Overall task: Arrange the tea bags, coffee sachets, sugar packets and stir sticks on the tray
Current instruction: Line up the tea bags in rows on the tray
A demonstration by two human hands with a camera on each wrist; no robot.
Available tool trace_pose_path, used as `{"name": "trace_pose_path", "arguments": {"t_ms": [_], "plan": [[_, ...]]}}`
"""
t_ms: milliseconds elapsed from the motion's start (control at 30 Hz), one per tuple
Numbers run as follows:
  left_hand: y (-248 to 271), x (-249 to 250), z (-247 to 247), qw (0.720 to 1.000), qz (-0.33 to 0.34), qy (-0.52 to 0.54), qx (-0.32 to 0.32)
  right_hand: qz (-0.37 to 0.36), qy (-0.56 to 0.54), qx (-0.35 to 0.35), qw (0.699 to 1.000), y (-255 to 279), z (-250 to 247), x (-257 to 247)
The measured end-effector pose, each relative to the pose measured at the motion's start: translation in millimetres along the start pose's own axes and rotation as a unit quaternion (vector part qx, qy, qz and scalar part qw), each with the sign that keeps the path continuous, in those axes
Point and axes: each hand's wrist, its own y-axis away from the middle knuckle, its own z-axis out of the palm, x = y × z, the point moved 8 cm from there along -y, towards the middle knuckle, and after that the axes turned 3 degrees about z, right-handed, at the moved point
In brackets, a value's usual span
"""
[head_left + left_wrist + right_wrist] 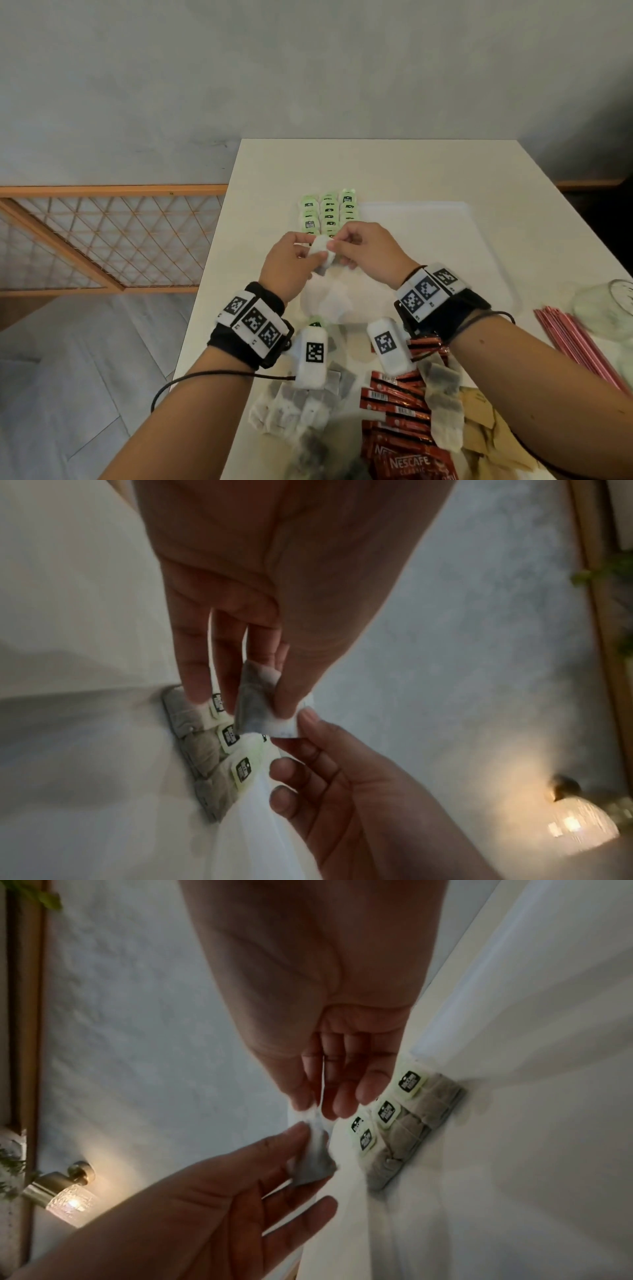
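Both hands hold one white tea bag (321,254) above the white tray (445,246). My left hand (310,255) pinches its body (255,707) between thumb and fingers. My right hand (337,245) pinches its top corner (316,1118). Just beyond them, three rows of tea bags with green tags (329,212) lie on the tray's far left. Loose tea bags (301,404), red coffee sachets (400,411), brown sugar packets (486,425) and pink stir sticks (582,346) lie on the table's near side.
A white table (394,164) carries everything, and its left edge drops to the floor. A clear glass (613,308) stands at the right by the stir sticks. Crumpled white paper (329,303) lies under my hands. The tray's right part is bare.
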Motion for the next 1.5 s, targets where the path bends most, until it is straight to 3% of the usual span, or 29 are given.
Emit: {"name": "trace_pose_path", "arguments": {"t_ms": [100, 267, 367, 533, 733, 867, 1133, 1300, 1500], "plan": [[7, 15, 1, 0.990, 0.057, -0.114, 0.052, 0.027, -0.031, 0.035, 0.999, 11, -14, 4], [28, 28, 39, 0.971, 0.104, -0.214, -0.015, 0.034, 0.002, 0.059, 0.998, 24, -23, 6], [31, 29, 46, 0.966, 0.103, -0.238, -0.009, 0.039, -0.030, 0.039, 0.998, 35, -19, 7], [25, 11, 43, 0.976, 0.091, -0.199, -0.007, 0.047, -0.046, 0.045, 0.997, 42, -28, 25], [19, -3, 45, 0.986, 0.055, -0.151, -0.051, 0.070, -0.011, -0.004, 0.997, 29, -22, 50], [8, -12, 32, 0.996, 0.001, -0.077, -0.038, 0.097, 0.035, 0.025, 0.994, 11, -28, 69], [-13, -18, 8, 0.998, -0.013, -0.060, -0.011, 0.091, 0.044, 0.085, 0.991, -20, -34, 71], [-10, -11, 9, 0.998, 0.003, -0.065, -0.016, 0.091, 0.042, 0.069, 0.993, -17, -38, 65], [21, 23, 42, 0.979, 0.097, -0.165, -0.076, 0.083, 0.074, 0.033, 0.993, 38, -81, 59]]}}
